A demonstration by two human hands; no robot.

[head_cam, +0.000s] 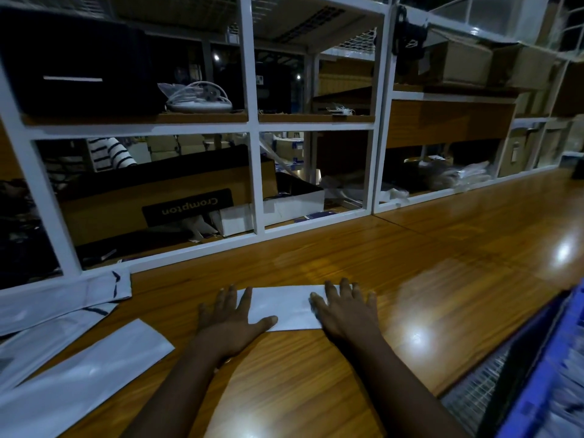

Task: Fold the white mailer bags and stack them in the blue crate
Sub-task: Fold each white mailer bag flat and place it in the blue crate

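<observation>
A folded white mailer bag [284, 306] lies flat on the wooden table [442, 263] in front of me. My left hand [232, 314] presses its left end with straight, spread fingers. Flat on the bag's right end lies my right hand [343, 311], fingers also straight. Several unfolded white mailer bags [79, 368] lie loose at the left of the table. The blue crate [543, 374] stands at the lower right, off the table's edge, with white bags inside it.
A white metal shelf frame [256, 172] runs along the back of the table, holding a brown cardboard box [158, 200], small white boxes and cables. A person in a striped sleeve [109, 153] is behind the shelves.
</observation>
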